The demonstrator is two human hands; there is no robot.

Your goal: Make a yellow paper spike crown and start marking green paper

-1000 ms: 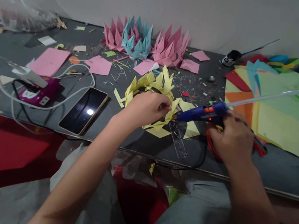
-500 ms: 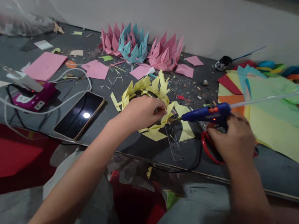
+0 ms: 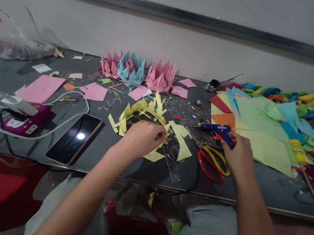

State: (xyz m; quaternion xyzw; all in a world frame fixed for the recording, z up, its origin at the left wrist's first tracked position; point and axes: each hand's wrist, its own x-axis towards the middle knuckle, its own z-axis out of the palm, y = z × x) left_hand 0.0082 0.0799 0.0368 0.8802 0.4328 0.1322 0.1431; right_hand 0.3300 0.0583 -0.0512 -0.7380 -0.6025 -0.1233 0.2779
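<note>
My left hand [image 3: 145,136] is closed in a pinch at the right side of a yellow folded-paper crown [image 3: 128,112], whose near part it hides. My right hand [image 3: 239,153] has its fingers closed on the handle of a blue glue gun [image 3: 217,128]. The gun's nozzle points left, low over the table, and a clear glue stick juts from its back. Scissors [image 3: 212,165] with red and yellow handles lie just left of my right hand. Between the hands are yellow paper scraps [image 3: 183,148] and a clear ruler [image 3: 171,164].
Pink and blue paper crowns [image 3: 131,69] stand by the wall. A phone [image 3: 73,139] and a purple power adapter [image 3: 28,118] with looping cables lie at left. Coloured paper sheets [image 3: 268,136] and a yellow glue bottle [image 3: 298,152] are at right. Trimmings litter the table [image 3: 132,171].
My right hand has moved the glue gun away from the yellow crown, right and lower toward the table. The left hand keeps its pinch. The view has tilted up, showing more wall.
</note>
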